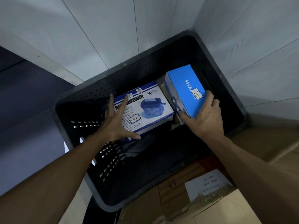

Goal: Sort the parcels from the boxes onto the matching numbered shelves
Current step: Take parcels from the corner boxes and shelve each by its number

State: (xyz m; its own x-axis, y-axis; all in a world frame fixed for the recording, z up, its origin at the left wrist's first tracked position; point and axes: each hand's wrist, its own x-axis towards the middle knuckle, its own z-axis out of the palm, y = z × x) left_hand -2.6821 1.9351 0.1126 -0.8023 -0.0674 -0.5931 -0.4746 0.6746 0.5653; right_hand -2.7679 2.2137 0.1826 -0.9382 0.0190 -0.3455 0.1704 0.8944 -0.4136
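Nearest the viewer, against the black perforated plastic crate (145, 68) on its near right side, lies a brown cardboard carton (218, 210) bearing a white paper label (207, 183) with print too blurred to read. Both bare forearms reach down into the crate. On the crate's floor at its near side a dark crumpled cloth (135, 147) shows. In the crate's middle the left grip (116, 123) is spread wide, its straight fingers lying flat on the top of a white-and-blue hand-shredder box (150, 109), the thumb along that box's near edge; nothing is clasped. The shredder box lies flat and carries a small sticker marked 11 (135, 118). Toward the crate's right side the right grip (205, 115) is wrapped round the near end of a bright blue oblong speaker box (182, 84), which is tilted, just beside the shredder box, with a sticker marked 10 (196, 94). Beyond the crate's far rim rises a pale panelled wall (113, 29).
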